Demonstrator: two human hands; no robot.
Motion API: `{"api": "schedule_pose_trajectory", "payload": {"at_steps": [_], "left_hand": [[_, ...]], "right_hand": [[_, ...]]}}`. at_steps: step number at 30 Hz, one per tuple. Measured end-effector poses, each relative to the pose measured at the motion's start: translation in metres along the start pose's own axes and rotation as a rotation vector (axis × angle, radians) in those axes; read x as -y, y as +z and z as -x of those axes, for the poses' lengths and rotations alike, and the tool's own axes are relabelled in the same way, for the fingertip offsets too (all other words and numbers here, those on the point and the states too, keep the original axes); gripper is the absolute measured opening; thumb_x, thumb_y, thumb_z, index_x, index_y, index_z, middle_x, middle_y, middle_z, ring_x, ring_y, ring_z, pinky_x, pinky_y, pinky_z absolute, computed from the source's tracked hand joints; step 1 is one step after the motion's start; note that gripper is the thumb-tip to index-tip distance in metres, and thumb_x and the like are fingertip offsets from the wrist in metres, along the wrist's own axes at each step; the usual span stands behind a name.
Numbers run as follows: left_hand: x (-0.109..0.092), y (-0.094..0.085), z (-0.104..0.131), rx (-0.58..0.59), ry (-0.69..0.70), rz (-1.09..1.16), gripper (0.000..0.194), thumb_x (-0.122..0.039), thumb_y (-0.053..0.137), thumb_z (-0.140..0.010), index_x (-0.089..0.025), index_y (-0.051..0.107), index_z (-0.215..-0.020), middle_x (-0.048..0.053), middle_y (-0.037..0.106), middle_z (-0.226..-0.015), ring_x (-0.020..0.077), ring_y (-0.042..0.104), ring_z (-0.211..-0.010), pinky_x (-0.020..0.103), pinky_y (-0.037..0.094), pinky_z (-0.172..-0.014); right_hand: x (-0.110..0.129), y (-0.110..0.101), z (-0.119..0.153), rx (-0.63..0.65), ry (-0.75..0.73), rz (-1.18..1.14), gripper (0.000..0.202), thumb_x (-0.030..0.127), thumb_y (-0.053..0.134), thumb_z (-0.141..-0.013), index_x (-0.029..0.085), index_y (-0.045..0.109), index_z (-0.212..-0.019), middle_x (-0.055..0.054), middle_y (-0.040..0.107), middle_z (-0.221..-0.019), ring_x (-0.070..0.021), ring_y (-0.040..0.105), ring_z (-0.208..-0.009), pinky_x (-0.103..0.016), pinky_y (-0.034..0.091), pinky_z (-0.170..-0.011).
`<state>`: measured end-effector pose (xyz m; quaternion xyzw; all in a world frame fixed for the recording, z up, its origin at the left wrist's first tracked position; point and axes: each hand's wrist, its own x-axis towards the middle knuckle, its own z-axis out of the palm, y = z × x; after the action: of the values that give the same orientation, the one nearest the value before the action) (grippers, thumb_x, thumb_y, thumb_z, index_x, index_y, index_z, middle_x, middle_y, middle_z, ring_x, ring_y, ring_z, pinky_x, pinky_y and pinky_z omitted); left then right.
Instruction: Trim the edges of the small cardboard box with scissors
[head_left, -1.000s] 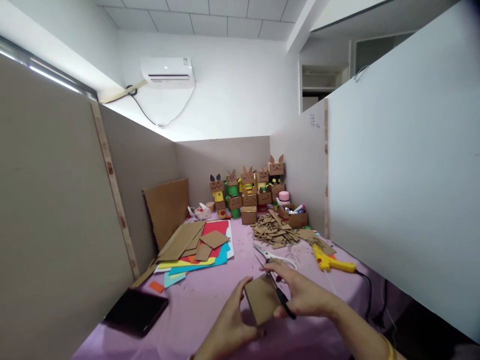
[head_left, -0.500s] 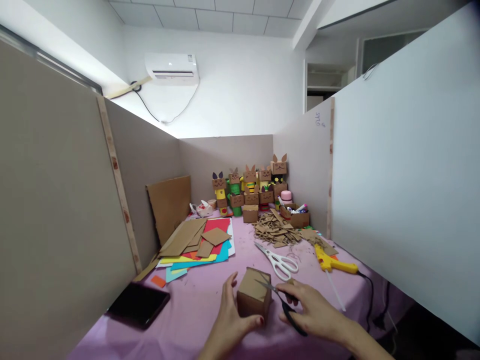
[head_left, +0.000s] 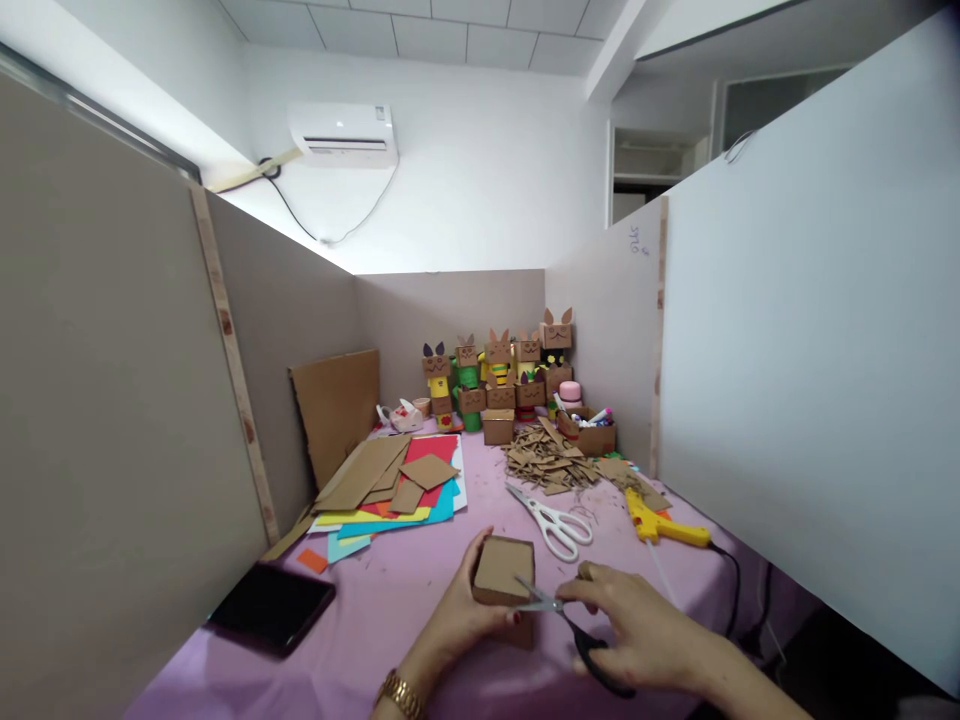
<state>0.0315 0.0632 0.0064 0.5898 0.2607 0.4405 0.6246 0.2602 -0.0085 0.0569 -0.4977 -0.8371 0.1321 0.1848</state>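
A small cardboard box [head_left: 504,568] stands near the front of the table, its flat top facing up. My left hand [head_left: 469,605] grips it, fingers along the left side and thumb across the front. In my right hand [head_left: 626,620] is a pair of black-handled scissors [head_left: 556,606], the fingers in the loops. The blades are spread and reach the box's front right edge, close to my left thumb. Whether they touch the cardboard I cannot tell. White-handled scissors [head_left: 559,527] lie just beyond the box.
Cardboard sheets and coloured paper [head_left: 394,490] lie at left, behind a black tablet [head_left: 271,607]. Cardboard scraps [head_left: 551,458] are heaped farther back, before several cardboard animal figures [head_left: 499,375]. A yellow glue gun [head_left: 664,525] with a cord lies at right. Partitions [head_left: 285,290] enclose the table.
My left hand has closed round the box, which has turned slightly. The scissors have shifted from over the box's top to its front right edge, and their blades have opened.
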Motion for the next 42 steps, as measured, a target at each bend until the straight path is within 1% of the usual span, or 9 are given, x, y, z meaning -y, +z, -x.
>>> {"api": "schedule_pose_trajectory", "payload": {"at_steps": [3,6,10,13,18,25,29,35,42], "left_hand": [[0.001,0.000,0.001,-0.025,-0.018,0.001,0.120,-0.024,0.085,-0.042,-0.018,0.014,-0.138,0.017,0.055,-0.121,0.0295,0.057,-0.104,0.042,0.042,-0.090],[-0.003,0.003,0.002,-0.053,-0.019,-0.032,0.108,-0.019,0.084,-0.044,-0.017,0.021,-0.132,0.016,0.056,-0.120,0.0277,0.057,-0.104,0.039,0.043,-0.090],[-0.008,0.008,0.004,-0.043,-0.018,-0.094,0.092,-0.019,0.082,-0.052,-0.019,0.028,-0.126,0.013,0.059,-0.115,0.0253,0.058,-0.102,0.038,0.044,-0.088],[-0.009,0.010,0.005,-0.026,-0.004,-0.103,0.088,-0.021,0.081,-0.053,-0.020,0.031,-0.124,0.012,0.061,-0.114,0.0258,0.058,-0.102,0.039,0.045,-0.088],[-0.006,0.007,0.003,-0.032,0.011,-0.118,0.087,-0.021,0.083,-0.050,-0.021,0.035,-0.123,0.009,0.061,-0.112,0.0250,0.058,-0.102,0.037,0.045,-0.088],[-0.003,0.003,0.002,-0.023,0.023,-0.116,0.092,-0.017,0.083,-0.049,-0.020,0.032,-0.125,0.010,0.060,-0.114,0.0241,0.057,-0.102,0.036,0.045,-0.087],[-0.003,0.003,0.002,-0.016,0.019,-0.113,0.093,-0.021,0.083,-0.049,-0.020,0.031,-0.126,0.011,0.059,-0.114,0.0252,0.057,-0.104,0.037,0.044,-0.089],[-0.005,0.004,0.003,-0.019,0.014,-0.121,0.094,-0.027,0.084,-0.047,-0.020,0.033,-0.126,0.012,0.059,-0.118,0.0264,0.056,-0.106,0.038,0.043,-0.090],[-0.004,0.003,0.003,0.002,0.024,-0.097,0.098,-0.030,0.085,-0.046,-0.020,0.032,-0.128,0.013,0.058,-0.117,0.0285,0.054,-0.108,0.040,0.042,-0.091]], "right_hand": [[0.003,-0.006,0.000,0.002,-0.022,0.100,0.056,0.039,0.071,-0.060,0.028,0.060,-0.113,-0.006,0.059,-0.100,-0.0253,0.055,-0.091,-0.032,0.038,-0.075],[0.008,-0.008,-0.004,0.014,-0.048,0.182,0.050,0.042,0.070,-0.061,0.028,0.062,-0.108,-0.005,0.058,-0.096,-0.0250,0.054,-0.089,-0.031,0.036,-0.071],[0.014,-0.008,-0.010,0.013,-0.103,0.236,0.043,0.045,0.068,-0.064,0.027,0.064,-0.102,-0.005,0.059,-0.091,-0.0243,0.054,-0.084,-0.030,0.034,-0.066],[0.014,-0.008,-0.012,0.002,-0.116,0.245,0.043,0.047,0.067,-0.065,0.028,0.064,-0.103,-0.005,0.059,-0.089,-0.0247,0.055,-0.083,-0.030,0.033,-0.065],[0.010,-0.010,-0.015,0.032,-0.149,0.215,0.051,0.053,0.068,-0.063,0.033,0.063,-0.110,-0.003,0.060,-0.089,-0.0237,0.056,-0.083,-0.029,0.033,-0.064],[0.005,-0.009,-0.017,0.019,-0.171,0.269,0.048,0.058,0.066,-0.065,0.031,0.065,-0.104,-0.003,0.063,-0.082,-0.0222,0.057,-0.075,-0.028,0.029,-0.059],[0.004,-0.009,-0.016,0.007,-0.183,0.283,0.050,0.060,0.064,-0.066,0.033,0.064,-0.108,-0.003,0.065,-0.082,-0.0226,0.058,-0.075,-0.028,0.028,-0.057],[0.002,-0.011,-0.017,0.030,-0.182,0.280,0.048,0.060,0.067,-0.064,0.034,0.065,-0.105,-0.002,0.066,-0.082,-0.0215,0.059,-0.074,-0.027,0.028,-0.056],[-0.003,-0.009,-0.019,0.032,-0.190,0.280,0.047,0.060,0.067,-0.064,0.031,0.067,-0.101,-0.002,0.068,-0.081,-0.0218,0.060,-0.073,-0.026,0.027,-0.055]]}}
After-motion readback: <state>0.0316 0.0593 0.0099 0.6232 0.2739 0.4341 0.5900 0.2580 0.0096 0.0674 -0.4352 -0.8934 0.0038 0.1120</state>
